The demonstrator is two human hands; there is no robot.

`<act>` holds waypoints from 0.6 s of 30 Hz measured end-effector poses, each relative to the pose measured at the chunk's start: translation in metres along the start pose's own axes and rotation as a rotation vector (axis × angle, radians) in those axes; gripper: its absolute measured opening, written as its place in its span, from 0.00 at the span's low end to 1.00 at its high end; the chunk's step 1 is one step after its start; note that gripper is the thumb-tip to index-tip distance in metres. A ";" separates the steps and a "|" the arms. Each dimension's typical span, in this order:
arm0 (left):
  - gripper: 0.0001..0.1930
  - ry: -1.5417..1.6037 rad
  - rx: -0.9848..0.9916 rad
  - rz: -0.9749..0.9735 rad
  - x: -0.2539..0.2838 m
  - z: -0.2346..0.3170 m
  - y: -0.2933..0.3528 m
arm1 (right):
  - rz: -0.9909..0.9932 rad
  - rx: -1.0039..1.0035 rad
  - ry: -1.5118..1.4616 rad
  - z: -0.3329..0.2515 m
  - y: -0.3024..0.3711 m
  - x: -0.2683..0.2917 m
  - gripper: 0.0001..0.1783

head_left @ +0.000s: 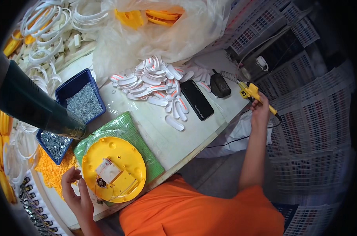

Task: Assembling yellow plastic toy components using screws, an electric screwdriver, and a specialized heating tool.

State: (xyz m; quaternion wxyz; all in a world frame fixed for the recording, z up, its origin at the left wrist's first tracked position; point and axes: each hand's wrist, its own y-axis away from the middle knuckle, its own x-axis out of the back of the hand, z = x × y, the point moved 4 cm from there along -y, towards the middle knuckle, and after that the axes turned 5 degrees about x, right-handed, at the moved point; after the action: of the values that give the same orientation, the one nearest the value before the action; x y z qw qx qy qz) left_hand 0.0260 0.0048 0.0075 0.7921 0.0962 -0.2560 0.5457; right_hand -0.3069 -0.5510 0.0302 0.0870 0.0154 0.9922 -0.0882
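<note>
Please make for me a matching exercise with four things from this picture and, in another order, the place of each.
1. yellow corded tool
2. round yellow shell
3. black flat device
4. small metal parts

A. beside the white oblong pieces
B. inside blue bins
C. in the right hand
D. on the green sheet

Pairs: 1-C, 2-D, 3-A, 4-B

Left hand point(78, 193) loosely curled, right hand point(260, 111) gripping

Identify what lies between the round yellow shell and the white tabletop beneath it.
In the head view, a green sheet lies between the round yellow shell and the white tabletop; anything fully under the shell is hidden.
</note>
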 end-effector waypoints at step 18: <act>0.19 -0.077 0.013 -0.172 0.005 0.006 0.021 | -0.855 0.038 0.295 0.024 0.212 -0.134 0.11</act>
State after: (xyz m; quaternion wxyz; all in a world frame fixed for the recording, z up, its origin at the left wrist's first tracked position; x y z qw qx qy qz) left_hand 0.0063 0.0142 0.0129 0.8250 0.1439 -0.2735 0.4732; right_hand -0.1610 -0.3489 -0.0057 -0.1001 -0.3820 0.9093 -0.1311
